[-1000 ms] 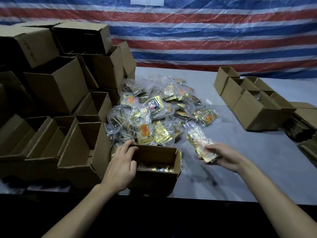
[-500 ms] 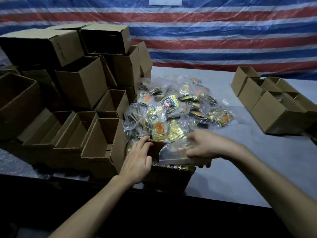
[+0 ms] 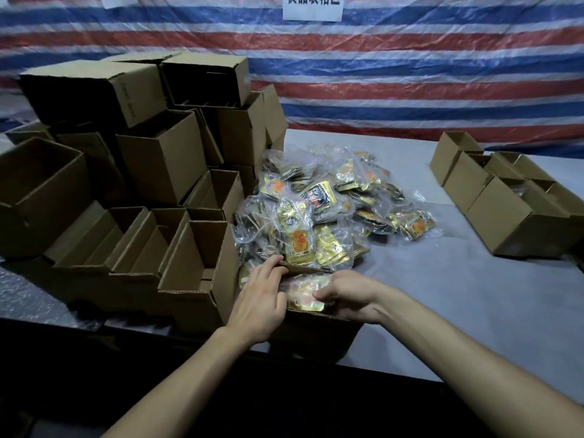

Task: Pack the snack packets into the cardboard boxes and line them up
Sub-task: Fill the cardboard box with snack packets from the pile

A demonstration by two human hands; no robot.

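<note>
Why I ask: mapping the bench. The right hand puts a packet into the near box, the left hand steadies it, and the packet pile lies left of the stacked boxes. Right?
No: the head view shows the packet pile right of the stacked boxes, not left. The right hand, packet, near box and left hand match.

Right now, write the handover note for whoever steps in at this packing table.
Left hand holds the left rim of the open cardboard box at the table's near edge.
Right hand pinches a snack packet down inside that box.
Done: a row of boxes lined up on the right.
Left: the pile of snack packets mid-table, and the stack of empty boxes on the left to fill.
</note>
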